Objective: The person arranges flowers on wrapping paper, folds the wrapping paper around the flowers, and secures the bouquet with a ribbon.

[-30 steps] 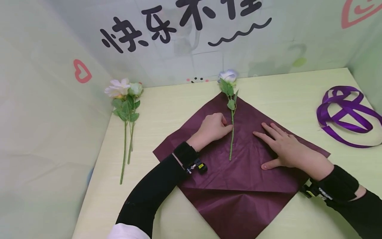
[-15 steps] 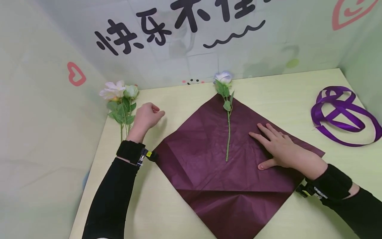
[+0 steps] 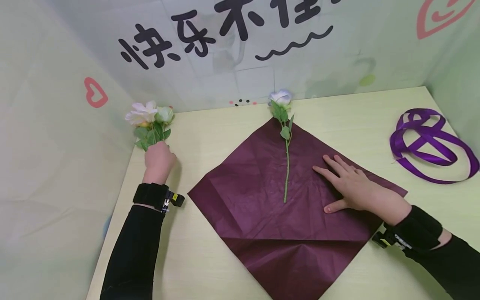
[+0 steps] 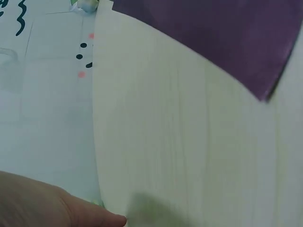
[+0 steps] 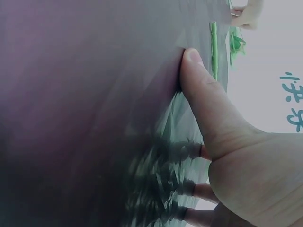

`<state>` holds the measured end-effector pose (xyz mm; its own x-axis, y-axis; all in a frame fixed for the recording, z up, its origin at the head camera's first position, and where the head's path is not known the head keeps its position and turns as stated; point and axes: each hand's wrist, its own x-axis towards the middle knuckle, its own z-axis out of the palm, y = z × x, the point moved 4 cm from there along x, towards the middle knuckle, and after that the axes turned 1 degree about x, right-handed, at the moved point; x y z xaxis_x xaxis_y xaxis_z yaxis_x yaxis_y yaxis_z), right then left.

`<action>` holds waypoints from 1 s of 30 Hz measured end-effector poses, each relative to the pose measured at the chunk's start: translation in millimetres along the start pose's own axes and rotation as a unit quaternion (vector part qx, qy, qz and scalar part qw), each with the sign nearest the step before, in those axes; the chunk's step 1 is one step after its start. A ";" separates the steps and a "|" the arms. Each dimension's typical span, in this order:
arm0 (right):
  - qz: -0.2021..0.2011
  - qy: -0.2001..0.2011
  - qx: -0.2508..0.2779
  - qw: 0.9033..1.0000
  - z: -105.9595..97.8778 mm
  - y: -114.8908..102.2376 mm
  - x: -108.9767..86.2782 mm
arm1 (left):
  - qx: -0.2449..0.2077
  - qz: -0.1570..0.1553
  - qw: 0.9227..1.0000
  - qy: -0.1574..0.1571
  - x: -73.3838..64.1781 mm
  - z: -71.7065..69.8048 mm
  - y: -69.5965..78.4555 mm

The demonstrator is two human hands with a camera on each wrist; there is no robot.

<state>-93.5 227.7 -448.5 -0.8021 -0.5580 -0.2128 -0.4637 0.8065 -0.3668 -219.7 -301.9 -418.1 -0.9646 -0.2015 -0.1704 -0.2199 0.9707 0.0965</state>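
Note:
My left hand (image 3: 159, 161) is at the artificial flowers (image 3: 150, 114) on the far left, just below their pale pink and white blooms. It covers their stems, and its fingertips are hidden, so I cannot tell whether it grips them. In the left wrist view one digit of the left hand (image 4: 90, 213) points out from the lower left. My right hand (image 3: 350, 185) rests with spread fingers on the dark purple wrapping paper (image 3: 255, 208). Its thumb (image 5: 206, 90) touches the paper in the right wrist view. A single pale lilac flower (image 3: 281, 98) lies on the paper, its green stem pointing toward me.
A loosely coiled purple ribbon (image 3: 427, 137) lies at the right of the pale wooden table (image 3: 210, 137). A printed backdrop (image 3: 210, 79) stands behind the table's far edge. The paper has a crease across its lower part.
My left hand has left the single flower's stem, swung left across the table and come down over the flowers there. My right hand has stayed spread on the paper.

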 end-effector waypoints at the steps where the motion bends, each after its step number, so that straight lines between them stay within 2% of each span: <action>1: 0.000 0.000 0.001 1.000 -0.1 -0.4 -0.1 | 0.008 -0.001 1.000 -0.006 -0.7 1.4 -0.8; 6: 0.007 -0.010 0.005 1.000 1.7 -0.4 -0.1 | 0.039 0.005 0.999 -0.008 -4.4 4.1 -1.5; 11: 0.018 -0.020 0.008 1.000 3.1 1.1 -0.9 | 0.047 0.011 0.999 -0.007 -3.4 4.7 0.6; 16: 0.014 -0.018 0.010 1.000 2.9 1.0 -1.4 | 0.051 -0.007 0.998 -0.024 -2.3 4.8 1.8; 22: 0.011 -0.015 0.007 1.000 3.2 1.6 -1.7 | 0.058 -0.027 0.998 -0.020 0.4 6.5 -2.0; 30: 0.010 -0.015 0.004 1.000 3.2 2.1 -1.3 | 0.057 -0.047 0.997 -0.032 -1.5 6.0 -3.2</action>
<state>-92.3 229.6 -451.8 -0.7998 -0.5472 -0.2466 -0.4441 0.8160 -0.3701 -216.7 -304.0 -424.0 -0.9284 -0.2872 -0.2356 -0.2876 0.9572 -0.0334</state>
